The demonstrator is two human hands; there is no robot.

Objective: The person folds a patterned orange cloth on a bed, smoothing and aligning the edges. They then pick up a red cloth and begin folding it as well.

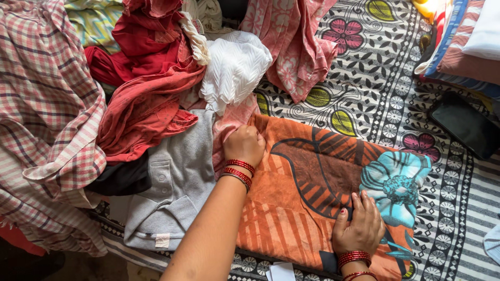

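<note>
Patterned bedsheet (396, 78) carries a heap of clothes (151, 93) and an orange cloth (302, 203).
Left hand (245, 144), fingers curled shut, grips the cloth's upper corner; right hand (360, 226) lies flat on it, fingers slightly apart.

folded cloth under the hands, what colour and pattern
Orange folded cloth with dark stripes and a turquoise flower; head view.

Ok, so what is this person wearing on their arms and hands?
Both forearms are bare, with no sleeves in view. The left hand and the right hand each have a stack of thin red bangles at the wrist. The right fingernails look painted dark red.
</note>
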